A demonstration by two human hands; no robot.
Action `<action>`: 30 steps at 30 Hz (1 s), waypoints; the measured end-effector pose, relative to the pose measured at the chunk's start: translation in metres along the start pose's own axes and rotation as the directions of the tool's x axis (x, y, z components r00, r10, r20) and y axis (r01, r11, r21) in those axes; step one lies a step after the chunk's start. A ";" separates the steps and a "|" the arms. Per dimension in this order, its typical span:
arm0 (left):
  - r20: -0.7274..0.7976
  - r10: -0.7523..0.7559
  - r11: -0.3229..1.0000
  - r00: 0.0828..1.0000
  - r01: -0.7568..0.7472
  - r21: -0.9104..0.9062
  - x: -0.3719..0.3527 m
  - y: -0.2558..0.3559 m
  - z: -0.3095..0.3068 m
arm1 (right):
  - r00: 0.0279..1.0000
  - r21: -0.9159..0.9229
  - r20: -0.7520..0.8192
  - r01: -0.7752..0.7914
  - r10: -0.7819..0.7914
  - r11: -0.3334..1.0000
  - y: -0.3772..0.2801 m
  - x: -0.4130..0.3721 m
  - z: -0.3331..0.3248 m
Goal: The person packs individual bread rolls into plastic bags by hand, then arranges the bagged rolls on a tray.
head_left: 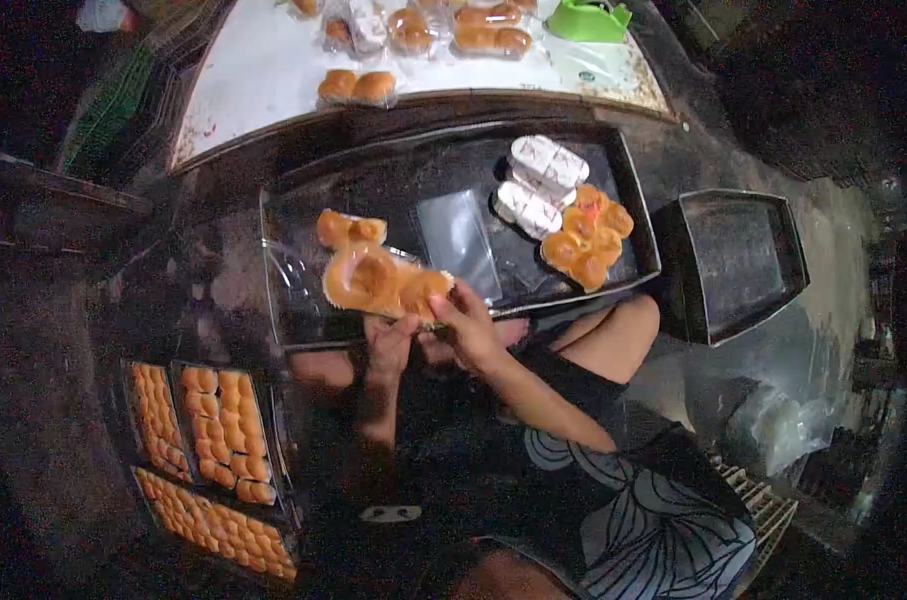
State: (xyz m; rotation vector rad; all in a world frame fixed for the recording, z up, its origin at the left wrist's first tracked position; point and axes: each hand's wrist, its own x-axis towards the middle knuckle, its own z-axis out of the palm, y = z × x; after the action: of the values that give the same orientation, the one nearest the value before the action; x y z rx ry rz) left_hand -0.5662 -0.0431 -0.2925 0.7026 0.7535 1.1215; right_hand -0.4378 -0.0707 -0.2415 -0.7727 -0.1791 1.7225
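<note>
A clear plastic bag of bread buns (371,284) is between my two hands above the left half of a large dark tray (394,150). My right hand (466,325) grips its near right end, thumb on top. From below, the closed fingers of my left hand (389,342) hold the near edge. Just beyond the bag, smaller buns (350,229) show, partly overlapped by it. A flat clear plastic bag (460,245) lies at the tray's middle. At the right are white printed packets (549,160) and a cluster of golden buns (586,240).
A white table (264,90) at the back holds several bagged buns (358,87) and a green tape dispenser (589,20). Trays of buns (224,430) stand at lower left. Another dark tray (744,265) is at the right, with crumpled plastic (779,425) nearer me.
</note>
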 end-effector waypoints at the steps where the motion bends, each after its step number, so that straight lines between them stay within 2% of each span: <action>1: 0.031 0.114 0.991 0.993 -0.111 -0.080 0.006 0.004 0.004 | 1.000 -0.179 -0.017 0.018 -0.021 0.984 0.000 0.005 0.004; 2: 0.054 0.234 0.961 0.971 -0.222 -0.165 0.010 0.008 0.008 | 0.999 -0.356 -0.025 0.033 -0.045 0.934 0.003 0.007 0.007; 3: 0.051 0.232 0.962 0.971 -0.221 -0.163 0.014 0.012 0.012 | 0.999 -0.354 -0.026 0.029 -0.041 0.935 0.006 0.007 0.009; 5: -0.078 0.290 0.926 0.954 -0.300 -0.229 0.019 0.023 0.018 | 0.938 -0.622 0.027 0.287 -0.346 0.728 0.015 0.001 0.013; 6: -0.143 0.316 0.903 0.938 -0.344 -0.259 0.023 0.029 0.022 | 0.939 -0.622 0.031 0.286 -0.342 0.729 0.016 -0.004 0.013; 7: -0.145 0.319 0.901 0.937 -0.347 -0.259 0.027 0.036 0.027 | 0.908 -0.674 0.034 0.329 -0.418 0.662 0.014 -0.011 0.011; 9: -0.226 0.458 0.864 0.860 -0.490 -0.115 0.031 0.052 0.042 | 0.828 -0.770 0.052 0.389 -0.558 0.505 0.010 -0.024 0.005; 10: -0.390 0.356 0.905 0.849 -0.417 -0.081 0.024 0.055 0.060 | 0.852 -0.727 -0.011 0.353 -0.524 0.589 0.013 -0.023 0.005; 11: -0.393 0.352 0.907 0.850 -0.413 -0.082 0.017 0.040 0.062 | 0.853 -0.728 -0.014 0.348 -0.521 0.590 0.012 -0.020 0.004; 13: -0.288 0.147 0.984 0.946 -0.110 0.140 0.010 0.009 0.059 | 0.828 -0.913 0.032 0.252 -0.560 0.321 -0.002 -0.006 0.015; 14: -0.356 0.202 0.971 0.913 -0.140 0.193 0.011 0.001 0.056 | 0.773 -0.931 0.145 0.318 -0.617 0.180 -0.001 0.000 0.013; 15: -0.351 0.200 0.971 0.915 -0.136 0.198 0.012 0.008 0.051 | 0.771 -0.930 0.139 0.317 -0.621 0.185 -0.001 -0.004 0.013; 16: -0.262 -0.109 0.989 0.959 0.077 -0.129 0.012 0.021 0.040 | 0.797 -0.856 0.086 0.366 -0.597 0.365 0.001 -0.014 0.013; 17: -0.080 -0.374 0.856 0.924 0.311 -0.414 0.010 0.028 0.035 | 0.824 -0.749 0.044 0.401 -0.565 0.527 0.000 -0.021 0.011; 18: -0.281 -0.157 0.972 0.947 0.097 -0.215 0.007 0.002 0.029 | 0.634 -0.887 0.176 0.434 -0.753 0.157 -0.005 -0.018 0.008; 19: -0.270 -0.152 0.972 0.951 0.095 -0.215 0.000 -0.016 0.034 | 0.624 -0.886 0.180 0.438 -0.760 0.150 -0.008 -0.010 -0.007; 20: -0.221 -0.192 0.974 0.956 0.157 -0.165 -0.011 -0.030 0.041 | 0.790 -0.945 0.262 0.326 -0.554 0.018 -0.009 0.004 -0.032; 21: -0.173 -0.233 0.970 0.957 0.216 -0.108 -0.021 -0.038 0.045 | 0.912 -0.960 0.273 0.240 -0.307 -0.141 -0.015 0.020 -0.052; 22: -0.124 -0.240 0.960 0.963 0.254 0.118 -0.025 -0.040 0.045 | 0.926 -0.978 0.208 0.187 -0.315 -0.098 -0.033 0.044 -0.066; 23: -0.075 -0.249 0.904 0.966 0.260 0.340 -0.023 -0.042 0.046 | 0.935 -0.989 0.149 0.138 -0.323 -0.056 -0.058 0.074 -0.071; 24: 0.070 0.053 0.677 0.996 -0.087 0.731 -0.017 -0.059 0.040 | 0.918 -0.993 0.114 0.111 -0.380 -0.030 -0.095 0.083 -0.035; 25: 0.081 0.050 0.678 0.995 -0.094 0.729 -0.009 -0.080 0.021 | 0.900 -0.997 0.074 0.081 -0.429 -0.002 -0.126 0.086 0.006; 26: 0.236 -0.167 0.232 0.957 -0.194 0.953 0.000 -0.103 -0.004 | 0.746 -0.953 0.282 0.291 -0.603 -0.087 -0.131 0.104 0.013; 27: 0.252 -0.412 -0.249 0.876 -0.374 0.893 0.011 -0.109 -0.016 | 0.509 -0.856 0.461 0.469 -0.727 -0.215 -0.134 0.118 0.016; 29: 0.219 -0.449 -0.209 0.866 -0.341 0.917 0.020 -0.091 -0.016 | 0.521 -0.798 0.585 0.506 -0.622 -0.327 -0.113 0.111 0.002; 30: 0.176 -0.494 -0.168 0.852 -0.293 0.941 0.022 -0.080 -0.017 | 0.628 -0.801 0.571 0.567 -0.529 -0.192 -0.094 0.087 -0.016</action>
State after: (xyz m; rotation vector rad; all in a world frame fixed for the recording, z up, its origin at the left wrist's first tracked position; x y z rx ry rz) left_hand -0.5333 -0.0423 -0.3704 2.2112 1.1246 -0.2714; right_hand -0.3614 0.0331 -0.2419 -1.3190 -1.6448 0.4235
